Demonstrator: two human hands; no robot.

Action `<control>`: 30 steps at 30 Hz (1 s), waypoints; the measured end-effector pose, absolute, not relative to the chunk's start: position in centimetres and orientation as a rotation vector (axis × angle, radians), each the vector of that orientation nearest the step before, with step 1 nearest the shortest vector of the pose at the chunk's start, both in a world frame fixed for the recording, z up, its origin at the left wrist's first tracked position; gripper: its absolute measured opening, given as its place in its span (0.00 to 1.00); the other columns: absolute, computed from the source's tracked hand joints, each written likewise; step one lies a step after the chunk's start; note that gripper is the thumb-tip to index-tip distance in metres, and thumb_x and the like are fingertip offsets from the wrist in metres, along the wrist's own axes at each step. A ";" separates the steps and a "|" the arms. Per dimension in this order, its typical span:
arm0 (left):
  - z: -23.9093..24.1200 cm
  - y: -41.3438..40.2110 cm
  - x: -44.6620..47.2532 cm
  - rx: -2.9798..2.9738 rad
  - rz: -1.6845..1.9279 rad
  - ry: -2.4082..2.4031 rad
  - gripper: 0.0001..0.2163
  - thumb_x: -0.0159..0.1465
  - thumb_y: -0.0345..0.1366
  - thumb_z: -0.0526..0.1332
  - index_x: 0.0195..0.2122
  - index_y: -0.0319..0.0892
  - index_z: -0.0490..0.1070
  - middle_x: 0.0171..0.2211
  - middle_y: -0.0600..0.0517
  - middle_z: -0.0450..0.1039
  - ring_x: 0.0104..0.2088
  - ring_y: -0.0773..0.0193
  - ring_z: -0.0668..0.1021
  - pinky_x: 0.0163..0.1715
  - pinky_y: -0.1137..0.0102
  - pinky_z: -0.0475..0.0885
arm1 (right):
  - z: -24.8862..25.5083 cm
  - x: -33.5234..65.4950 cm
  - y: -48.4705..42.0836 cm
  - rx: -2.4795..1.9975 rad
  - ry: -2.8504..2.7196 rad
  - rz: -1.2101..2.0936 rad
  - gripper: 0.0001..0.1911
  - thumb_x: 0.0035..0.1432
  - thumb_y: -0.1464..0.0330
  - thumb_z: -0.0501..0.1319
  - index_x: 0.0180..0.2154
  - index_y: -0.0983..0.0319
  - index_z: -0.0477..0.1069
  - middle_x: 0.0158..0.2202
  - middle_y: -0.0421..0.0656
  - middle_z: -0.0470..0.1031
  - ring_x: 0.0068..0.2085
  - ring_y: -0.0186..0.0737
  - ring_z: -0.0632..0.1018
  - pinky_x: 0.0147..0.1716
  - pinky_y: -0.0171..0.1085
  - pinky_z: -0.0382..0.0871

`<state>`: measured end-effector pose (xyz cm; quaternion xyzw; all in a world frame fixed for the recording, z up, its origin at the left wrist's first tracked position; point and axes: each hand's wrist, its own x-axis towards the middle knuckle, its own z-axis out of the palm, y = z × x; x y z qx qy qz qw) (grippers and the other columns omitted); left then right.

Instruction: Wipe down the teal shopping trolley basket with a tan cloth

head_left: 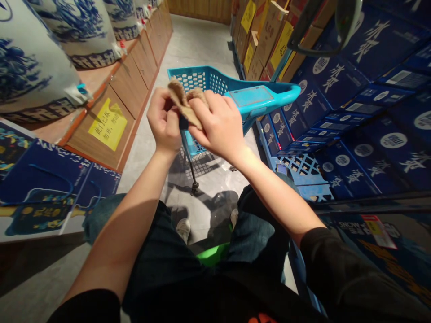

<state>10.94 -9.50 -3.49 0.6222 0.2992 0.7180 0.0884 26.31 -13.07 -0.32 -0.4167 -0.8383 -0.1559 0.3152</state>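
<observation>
A folded tan cloth point(190, 115) was held between the two hands, on the near side of the turquoise basket point(269, 102) and in line with its left portion as viewed. The long axis of the cloth was slanted from upper left to lower right, the upper end being raised beside the left hand point(164, 121) and the lower end being tucked under the right hand point(220, 121). A small dark item point(183, 122) was positioned just below the lower edge of the cloth, against the left fingertips; contact between item and cloth was apparent. The left hand was curled closed, apparently on the dark item. The right hand was closed on the cloth, thumb beneath and fingers bent over it. Of the two, the right hand was placed nearer to the handle end of the basket.

The dark item was largely concealed by fingers and cloth, and its shape could not be established. The height of the hands relative to the basket rim could not be determined, and the near wall of the basket was partly covered by the hands.

To the left of the basket, blue-and-white jars point(79, 31) were carried on a wooden bench point(143, 54); the nearest jar was cut off by the frame. To the right of the basket, dark blue boxes point(363, 42) were stacked, several also being cut off.
</observation>
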 end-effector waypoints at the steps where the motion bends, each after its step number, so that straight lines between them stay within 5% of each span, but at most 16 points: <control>1: -3.7 -9.2 10.9 1.845 2.138 0.810 0.25 0.72 0.65 0.60 0.36 0.48 0.74 0.34 0.51 0.75 0.34 0.58 0.78 0.36 0.58 0.74 | -0.1 26.8 -12.9 -1.145 -2.193 -0.424 0.25 0.79 0.53 0.45 0.54 0.58 0.75 0.53 0.49 0.77 0.60 0.59 0.80 0.68 0.65 0.69; 10: -3.8 -8.6 10.4 1.975 2.163 0.684 0.22 0.75 0.61 0.61 0.35 0.50 0.76 0.32 0.52 0.71 0.35 0.57 0.75 0.37 0.58 0.69 | -0.3 27.2 -13.6 -1.166 -2.251 -0.465 0.25 0.78 0.53 0.47 0.64 0.55 0.70 0.59 0.49 0.75 0.64 0.61 0.77 0.71 0.69 0.61; 14: -3.6 -8.8 10.1 2.043 2.056 0.682 0.22 0.77 0.59 0.60 0.38 0.47 0.79 0.34 0.51 0.76 0.37 0.58 0.77 0.40 0.58 0.72 | 0.1 28.8 -12.9 -1.215 -2.194 -0.406 0.25 0.78 0.52 0.46 0.60 0.55 0.73 0.58 0.48 0.76 0.64 0.61 0.77 0.73 0.72 0.55; 30: -3.3 -9.2 9.9 2.114 1.901 0.834 0.23 0.76 0.61 0.57 0.34 0.52 0.78 0.37 0.47 0.78 0.44 0.48 0.80 0.49 0.48 0.76 | 0.2 29.8 -12.4 -1.260 -2.181 -0.386 0.24 0.77 0.56 0.45 0.58 0.56 0.74 0.58 0.49 0.76 0.64 0.62 0.76 0.71 0.70 0.58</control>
